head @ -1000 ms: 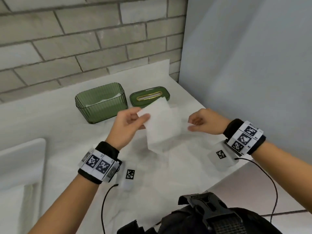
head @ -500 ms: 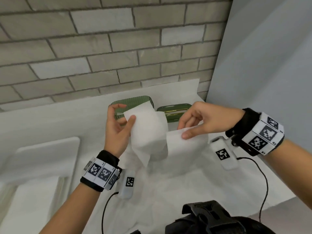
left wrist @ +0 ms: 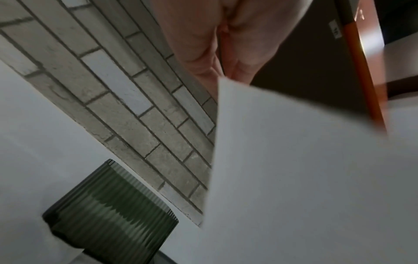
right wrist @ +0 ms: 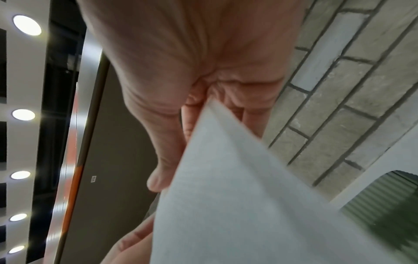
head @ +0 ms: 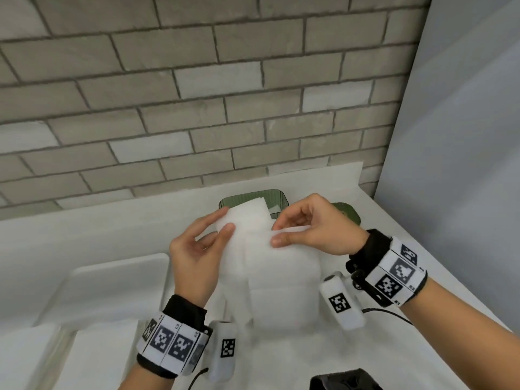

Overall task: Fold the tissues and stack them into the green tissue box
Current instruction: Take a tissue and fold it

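Note:
A white tissue [head: 278, 266] hangs in the air in front of me, held by both hands at its top edge. My left hand [head: 225, 223] pinches the top left corner between thumb and fingers. My right hand [head: 277, 235] pinches the top right part, its thumb on the near side. The sheet droops down towards the counter. Behind it the ribbed green tissue box [head: 277, 199] is mostly hidden; white tissue shows inside it. The left wrist view shows the tissue [left wrist: 305, 178] and the box [left wrist: 113, 212]; the right wrist view shows the tissue [right wrist: 248, 205] between my fingers.
The green lid [head: 349, 212] lies right of the box, mostly behind my right hand. A white tray [head: 112, 288] sits on the counter [head: 98, 235] at the left. A brick wall [head: 197, 108] runs behind and a grey panel [head: 464, 164] stands at the right.
Both hands have lifted the tissue and come closer together, so it now hangs as one sheet in front of the box. The view has tilted up towards the wall.

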`<state>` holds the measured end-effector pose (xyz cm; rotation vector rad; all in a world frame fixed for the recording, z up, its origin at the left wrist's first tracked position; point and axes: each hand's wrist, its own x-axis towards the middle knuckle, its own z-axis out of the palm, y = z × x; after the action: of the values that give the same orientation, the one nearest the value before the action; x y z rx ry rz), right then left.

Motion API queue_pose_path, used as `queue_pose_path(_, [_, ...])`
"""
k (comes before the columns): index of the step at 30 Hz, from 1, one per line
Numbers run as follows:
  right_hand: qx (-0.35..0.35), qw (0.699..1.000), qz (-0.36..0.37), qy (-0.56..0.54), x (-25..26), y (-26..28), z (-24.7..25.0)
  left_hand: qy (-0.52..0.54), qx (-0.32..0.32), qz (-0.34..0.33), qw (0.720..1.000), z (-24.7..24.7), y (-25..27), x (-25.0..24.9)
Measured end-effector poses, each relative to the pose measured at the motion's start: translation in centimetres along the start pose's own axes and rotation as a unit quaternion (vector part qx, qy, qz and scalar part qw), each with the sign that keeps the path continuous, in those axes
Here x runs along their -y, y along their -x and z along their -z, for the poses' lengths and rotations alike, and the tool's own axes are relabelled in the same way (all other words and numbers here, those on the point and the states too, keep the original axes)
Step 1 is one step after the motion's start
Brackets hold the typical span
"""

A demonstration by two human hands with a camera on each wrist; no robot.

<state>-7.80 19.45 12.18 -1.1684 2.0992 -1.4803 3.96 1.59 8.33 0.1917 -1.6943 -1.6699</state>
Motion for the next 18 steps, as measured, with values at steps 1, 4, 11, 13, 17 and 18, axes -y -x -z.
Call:
queue_pose_path(1, [-0.017,1.000,0.003,-0.006,0.1,-0.2,-0.2,0.013,-0.006,0.006,1.000,0.2,0.0,-0.2])
queue_pose_path(4, [-0.048,0.999,0.019,-0.016,0.7,-0.6,-0.7,0.040,-0.012,0.015,0.999,0.8,-0.1,-0.3])
queue_pose_path(11, [-0.044,0.998,0.033,-0.022,1.1,-1.3,-1.6,0.085,0.034,0.026,0.995,0.7,-0.3,0.2])
queue_pose_path(13, [-0.056,0.997,0.037,-0.026,0.8,-1.6,-1.8,0.095,0.047,0.026,0.994,0.5,-0.2,0.3])
queue_pose_path(17, [-0.102,0.994,0.041,-0.020,0.3,-1.9,-2.2,0.109,0.071,0.027,0.991,0.2,0.1,0.3])
queue_pose_path(18, [-0.112,0.993,0.042,-0.023,0.2,-1.9,-2.3,0.110,0.074,0.026,0.991,0.2,0.1,0.3])
